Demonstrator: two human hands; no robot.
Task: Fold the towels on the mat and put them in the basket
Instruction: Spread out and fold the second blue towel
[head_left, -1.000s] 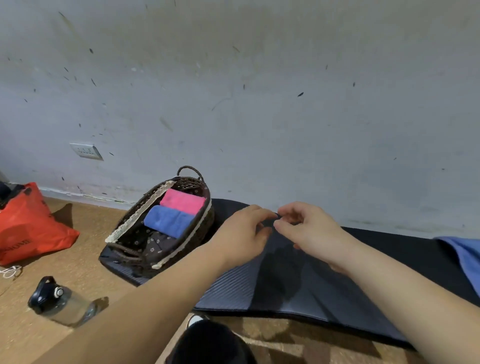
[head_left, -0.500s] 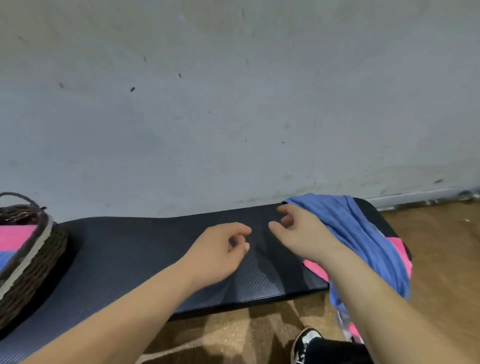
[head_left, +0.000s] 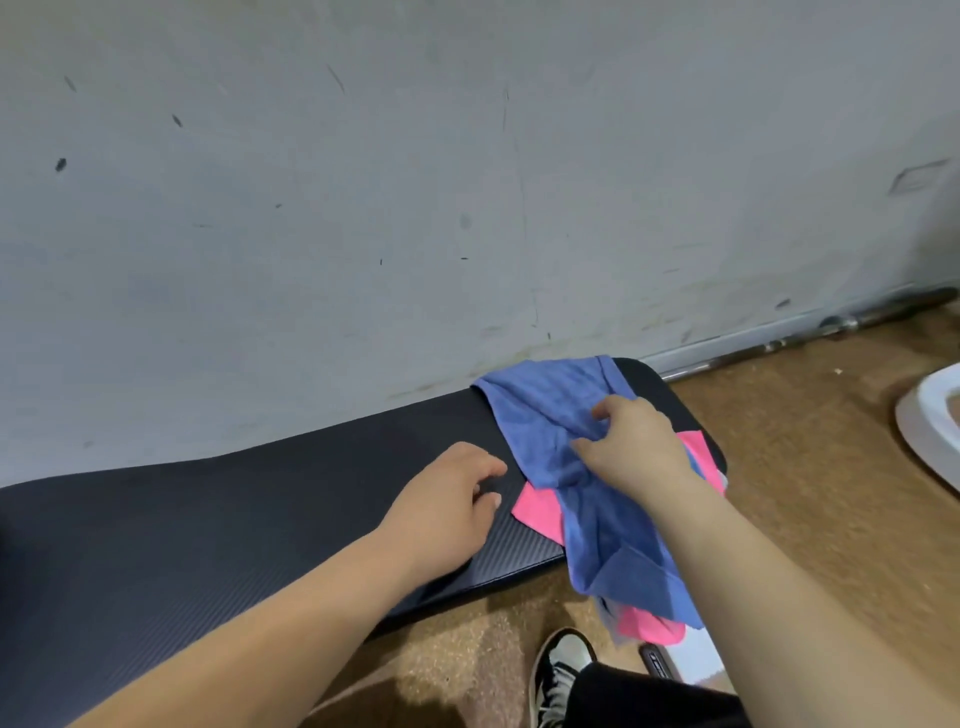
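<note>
Right now the blue towel (head_left: 550, 441) lies crumpled across the right end of the mat (head_left: 260, 519), and its lower part hangs off the near edge over the floor (head_left: 805, 493). My right hand (head_left: 634, 447) sits on top of it with fingers curled into the cloth, bunching a fold near its middle, so I judge that hand has a hold on it. A pink towel (head_left: 537, 512) lies flat beneath it, touching it, showing at the left, at the mat's right edge, and again below the hanging blue corner. My left hand (head_left: 447, 509) is just beside the pink corner, low over the bare mat, fingers loosely bent and holding nothing; I cannot tell whether they touch the mat.

Neither towel is folded, and the basket is out of view, so I cannot say what is already in it. I judge that at least these two have to be spread, folded and carried over, with the blue one first.

Beyond the mat stands a scuffed grey wall (head_left: 363, 208) with a metal bar (head_left: 857, 319) along its foot. My shoe (head_left: 561, 670) shows below.
</note>
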